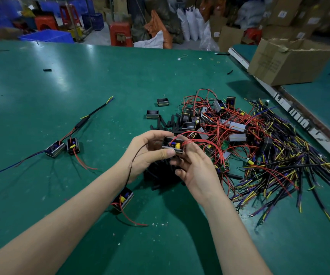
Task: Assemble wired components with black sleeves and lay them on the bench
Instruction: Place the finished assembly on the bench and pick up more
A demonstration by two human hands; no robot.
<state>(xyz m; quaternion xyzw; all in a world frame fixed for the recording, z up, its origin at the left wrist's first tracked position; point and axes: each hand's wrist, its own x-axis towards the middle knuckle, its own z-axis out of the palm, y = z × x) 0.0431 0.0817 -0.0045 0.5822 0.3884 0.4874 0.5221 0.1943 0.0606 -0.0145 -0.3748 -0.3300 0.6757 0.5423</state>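
The bench (80, 86) is covered in green. Red, yellow, blue and black are seen in the wire pile (259, 147). A yellow part is shown inside the held black component (173, 145). Brown is shown on the cardboard box (287, 60).

- Held component (173, 145): small open black box, yellow and blue parts inside, red wires (197, 142) trailing right; above the bench, centre.
- Hanging component (124, 199): same kind, tilted, near centre, on a dark wire from the held one; red lead curls nearer.
- Finished pair (63, 148): two boxes side by side at left, wires joined in a black sleeve (92, 115) running far-right.
- Pile (245, 139): boxes, red wires, black-yellow leads, right.
- Loose sleeves (166, 124): short black tubes beside the pile, centre.
- Two empty boxes (157, 108): far of centre.
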